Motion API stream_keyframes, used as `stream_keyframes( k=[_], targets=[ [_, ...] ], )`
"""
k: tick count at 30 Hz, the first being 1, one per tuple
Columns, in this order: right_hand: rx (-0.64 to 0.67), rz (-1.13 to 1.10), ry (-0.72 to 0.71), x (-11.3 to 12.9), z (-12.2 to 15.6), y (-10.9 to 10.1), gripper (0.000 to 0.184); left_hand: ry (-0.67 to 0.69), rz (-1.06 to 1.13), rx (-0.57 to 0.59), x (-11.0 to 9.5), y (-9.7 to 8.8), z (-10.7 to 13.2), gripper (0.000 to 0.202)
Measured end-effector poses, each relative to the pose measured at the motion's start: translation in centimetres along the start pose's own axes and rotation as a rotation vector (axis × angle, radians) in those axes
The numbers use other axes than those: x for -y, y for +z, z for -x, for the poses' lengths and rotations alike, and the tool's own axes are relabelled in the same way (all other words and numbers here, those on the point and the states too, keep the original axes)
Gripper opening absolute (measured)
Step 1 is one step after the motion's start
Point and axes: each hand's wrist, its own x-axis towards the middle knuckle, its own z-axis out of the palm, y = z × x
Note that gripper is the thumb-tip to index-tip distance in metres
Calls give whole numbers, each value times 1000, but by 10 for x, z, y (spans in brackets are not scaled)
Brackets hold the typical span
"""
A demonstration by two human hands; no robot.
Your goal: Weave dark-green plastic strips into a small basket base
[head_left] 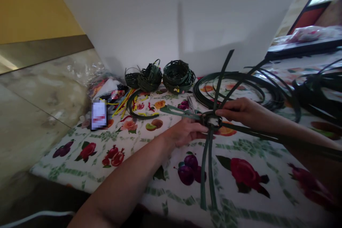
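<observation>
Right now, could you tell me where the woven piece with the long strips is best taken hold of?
Probably at the round hub, where all the strips cross: come in from left and right, as the left hand and right hand do now. The strips fan out long, thin and loose, so holding one would likely let the rest flop.

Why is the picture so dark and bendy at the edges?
Head view: dim light leaves the woven centre, the left hand and right hand murky; glare whitens the top right corner; the wide lens bends lines near the edges; the lower corners blur.
</observation>
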Motion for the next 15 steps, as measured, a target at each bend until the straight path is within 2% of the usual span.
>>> stream_keyframes(
  k=[3,6,12,15],
  targets=[
    [32,-12,2,3,0,5,74,151,-8,-164,9,11,-4,48],
    [21,-27,12,8,2,10,75,233,-90,-284,17,16,-7,55],
    [-10,-23,32,13,4,13,74,380,-273,-372,17,18,-6,39],
    [-9,-4,20,10,4,14,72,395,-298,-402,16,18,-6,29]
  ],
)
